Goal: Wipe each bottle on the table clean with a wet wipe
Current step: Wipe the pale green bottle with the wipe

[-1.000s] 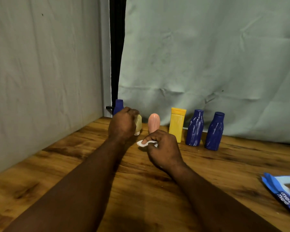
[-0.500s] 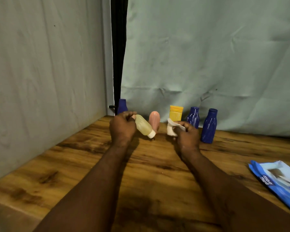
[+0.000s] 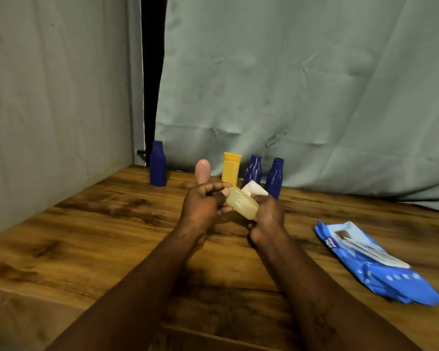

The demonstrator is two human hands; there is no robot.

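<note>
Yellowish and tilted, the bottle [image 3: 242, 203] hangs over the table [image 3: 107, 224] with the left hand [image 3: 203, 207] curled round one end and the right hand [image 3: 268, 217] pinching the wipe [image 3: 254, 190] against the other (wipe mostly hidden), so turning it slowly under firm, overlapping strokes should cover every side.

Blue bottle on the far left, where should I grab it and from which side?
Take the blue bottle round its wide lower body, probably from the front right: it stands upright, the wall sits close on its left, and the gap toward the pink bottle leaves room.
</note>
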